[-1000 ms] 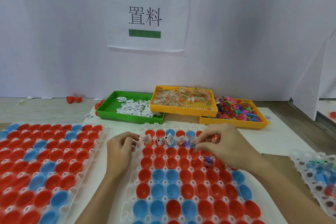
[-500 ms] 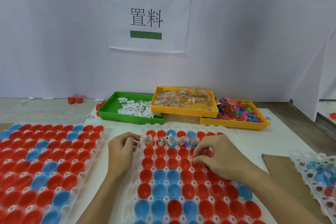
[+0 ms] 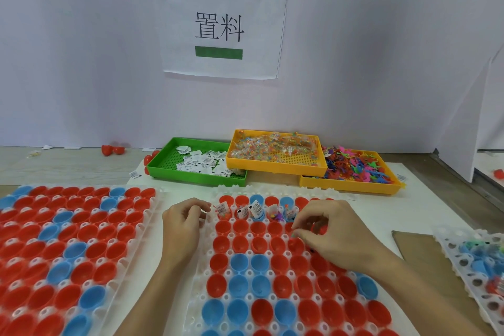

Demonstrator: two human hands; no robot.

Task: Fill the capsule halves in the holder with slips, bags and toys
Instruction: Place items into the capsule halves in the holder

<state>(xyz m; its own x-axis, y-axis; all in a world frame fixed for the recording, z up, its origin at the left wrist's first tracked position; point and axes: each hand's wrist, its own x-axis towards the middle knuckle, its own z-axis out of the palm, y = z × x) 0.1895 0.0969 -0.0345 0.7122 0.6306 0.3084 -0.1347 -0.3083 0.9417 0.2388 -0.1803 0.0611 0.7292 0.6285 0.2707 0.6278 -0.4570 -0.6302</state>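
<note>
From my remote seat I see my right hand [image 3: 335, 237] curled over the white plastic capsule holder [image 3: 201, 281] with its rows of red and blue capsule halves [image 3: 245, 263], the thumb and forefinger pinched on a small green toy piece [image 3: 293, 234] right above a red half in the third row. My left hand [image 3: 181, 222] rests at the holder's 9 o'clock edge, its fingers [image 3: 200, 206] loosely curled; I cannot tell whether they hold anything. In the far row, toward 12 o'clock, several halves already carry white printed paper slips [image 3: 256, 207], small clear bags and bits of coloured toy. Beyond the holder at 12 o'clock stand three perforated plastic trays: a green tray [image 3: 166, 159] with loose slips, a yellow tray [image 3: 275, 168] of clear bags with colourful contents, and at 1 o'clock a second yellow tray [image 3: 351, 185] heaped with coloured plastic toys [image 3: 357, 165]. A second holder full of red and blue halves [image 3: 71, 248] lies at 9 o'clock on the table [image 3: 420, 199], and another holder [image 3: 469, 262] shows at 3 o'clock. A white paper sign [image 3: 221, 27] hangs on the wall.
</note>
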